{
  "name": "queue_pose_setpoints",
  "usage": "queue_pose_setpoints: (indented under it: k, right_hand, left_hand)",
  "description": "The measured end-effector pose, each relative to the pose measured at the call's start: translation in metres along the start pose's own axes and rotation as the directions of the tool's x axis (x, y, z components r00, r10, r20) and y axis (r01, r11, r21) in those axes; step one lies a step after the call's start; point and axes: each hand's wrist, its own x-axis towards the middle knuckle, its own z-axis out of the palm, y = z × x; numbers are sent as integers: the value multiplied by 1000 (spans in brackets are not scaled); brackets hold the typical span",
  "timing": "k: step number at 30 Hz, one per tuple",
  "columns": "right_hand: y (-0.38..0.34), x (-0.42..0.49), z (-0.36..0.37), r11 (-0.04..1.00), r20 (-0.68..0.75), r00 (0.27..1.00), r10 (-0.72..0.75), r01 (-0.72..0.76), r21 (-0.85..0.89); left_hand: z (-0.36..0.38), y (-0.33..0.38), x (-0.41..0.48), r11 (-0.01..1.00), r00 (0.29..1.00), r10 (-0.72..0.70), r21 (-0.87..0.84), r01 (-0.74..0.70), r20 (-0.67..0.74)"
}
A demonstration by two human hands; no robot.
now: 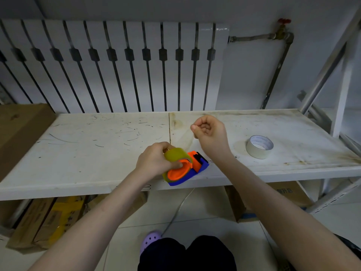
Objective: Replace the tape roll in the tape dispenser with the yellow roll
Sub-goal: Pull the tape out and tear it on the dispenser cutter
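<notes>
The blue and orange tape dispenser [197, 166] stands at the front edge of the white shelf [97, 149]. A yellow tape roll [176, 155] sits on the dispenser's orange hub. My left hand [154, 160] grips this roll, thumb on the orange hub. My right hand [210, 133] hovers above and behind the dispenser, fingers curled, thumb and forefinger pinched together; a faint clear strip seems to run from the pinch down toward the roll. A white tape roll [259, 146] lies flat on the shelf to the right.
A white radiator [117, 65] stands behind the shelf. A metal rack frame [332, 75] rises on the right. Cardboard boxes [48, 218] lie under and left of the shelf. A cable [179, 208] hangs below the front edge.
</notes>
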Motion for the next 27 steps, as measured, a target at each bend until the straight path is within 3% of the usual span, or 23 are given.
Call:
queue_pose_setpoints:
  k: [5,10,15,22,24,27]
  right_hand:
    - [17,7,-14,991,-158,979,125,-115,71]
    - [27,5,-12,984,-250,953,173,-180,-5]
    - [-7,0,4,998,-49,998,-29,26,-65]
    - [-33,-19,21,986,143,976,-165,159,47]
    - [-34,-14,15,987,88,985,-150,144,64]
    - [-18,4,-8,993,-95,995,26,-14,120]
  left_hand:
    - [-1,0,2,999,999,39,-4,-39,7]
    - [9,-1,-1,1000,999,24,-20,-23,35]
    - [11,-1,0,999,1000,-23,-31,22,-9]
    - [11,10,3,999,1000,-23,-24,23,5]
    - [10,12,5,1000,1000,-16,-20,16,21]
    - [7,9,6,1000,999,1,0,-1,38]
